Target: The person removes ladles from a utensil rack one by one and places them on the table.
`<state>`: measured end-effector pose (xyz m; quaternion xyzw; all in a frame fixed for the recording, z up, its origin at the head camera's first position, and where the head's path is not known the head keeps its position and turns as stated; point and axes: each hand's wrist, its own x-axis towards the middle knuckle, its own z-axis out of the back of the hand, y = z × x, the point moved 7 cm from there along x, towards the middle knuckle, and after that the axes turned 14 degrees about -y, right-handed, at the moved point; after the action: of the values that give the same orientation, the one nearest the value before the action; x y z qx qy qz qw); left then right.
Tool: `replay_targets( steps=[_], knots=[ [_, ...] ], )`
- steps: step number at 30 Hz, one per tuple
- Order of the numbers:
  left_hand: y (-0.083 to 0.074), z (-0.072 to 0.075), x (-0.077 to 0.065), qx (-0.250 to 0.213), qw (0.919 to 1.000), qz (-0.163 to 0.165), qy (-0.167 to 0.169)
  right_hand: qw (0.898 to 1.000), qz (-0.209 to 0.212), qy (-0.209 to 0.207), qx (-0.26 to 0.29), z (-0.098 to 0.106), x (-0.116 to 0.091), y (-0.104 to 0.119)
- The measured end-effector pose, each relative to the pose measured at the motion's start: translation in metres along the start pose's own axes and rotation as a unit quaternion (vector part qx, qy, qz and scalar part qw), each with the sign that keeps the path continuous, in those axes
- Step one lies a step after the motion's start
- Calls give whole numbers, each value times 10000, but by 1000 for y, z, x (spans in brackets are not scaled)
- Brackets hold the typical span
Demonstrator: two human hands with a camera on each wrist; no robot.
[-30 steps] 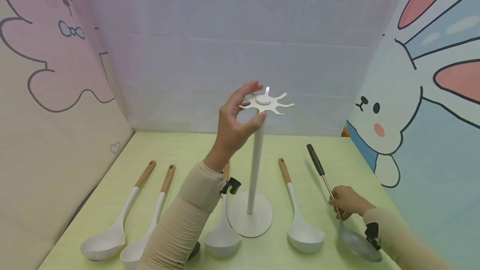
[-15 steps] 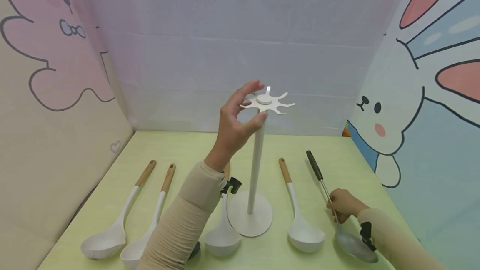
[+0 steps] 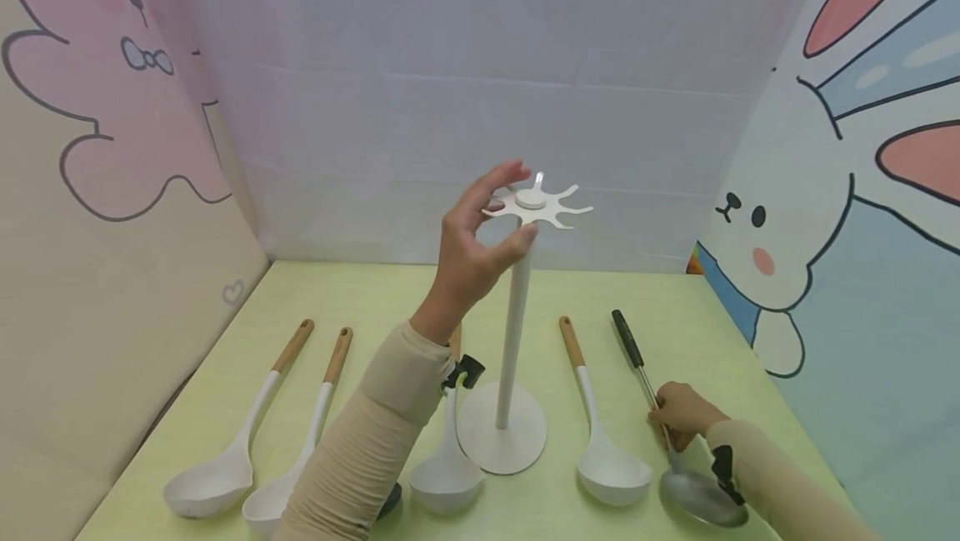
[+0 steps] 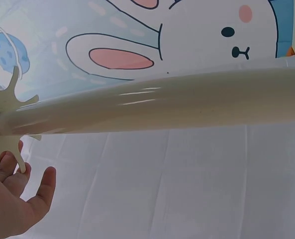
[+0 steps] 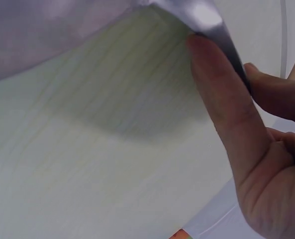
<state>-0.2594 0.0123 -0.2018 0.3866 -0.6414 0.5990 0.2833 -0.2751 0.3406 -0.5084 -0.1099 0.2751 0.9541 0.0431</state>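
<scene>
A white utensil rack point(image 3: 513, 333) stands upright on a round base, with a ring of hooks point(image 3: 551, 209) at its top. My left hand point(image 3: 474, 249) holds that hook ring between thumb and fingers; the left wrist view shows fingers point(image 4: 18, 181) by the hooks beneath the plate. At the right, my right hand point(image 3: 686, 416) grips the metal shaft of a steel ladle point(image 3: 703, 498) with a black handle point(image 3: 627, 339). In the right wrist view, thumb and fingers pinch the shaft near the ladle's bowl point(image 5: 48, 35), over the table.
White ladles with wooden handles lie on the pale green table point(image 3: 390, 291): one at far left point(image 3: 210, 487), another point(image 3: 270, 503) partly behind my left sleeve, one left of the base point(image 3: 446, 483), one right of it point(image 3: 613, 474). A dark rounded thing point(image 3: 390, 501) shows beside the sleeve.
My right hand has moved left and slightly nearer with the steel ladle, whose black handle end sits lower in view. The left hand keeps its place at the rack's top.
</scene>
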Motion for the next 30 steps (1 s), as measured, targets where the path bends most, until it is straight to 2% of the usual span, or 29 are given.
replay_targets(
  steps=[18, 25, 30],
  knots=[
    [-1, -1, 0, 47, 10000, -15, 23, 9993, -368, 54, -77, 1, 1, -1],
    [1, -2, 0, 121, 9999, -42, -14, 9988, -291, 26, -394, 3, 5, -4],
    [2, -2, 0, 58, 10000, 2, -30, 9988, -247, 32, -411, 3, 5, -5]
  ],
)
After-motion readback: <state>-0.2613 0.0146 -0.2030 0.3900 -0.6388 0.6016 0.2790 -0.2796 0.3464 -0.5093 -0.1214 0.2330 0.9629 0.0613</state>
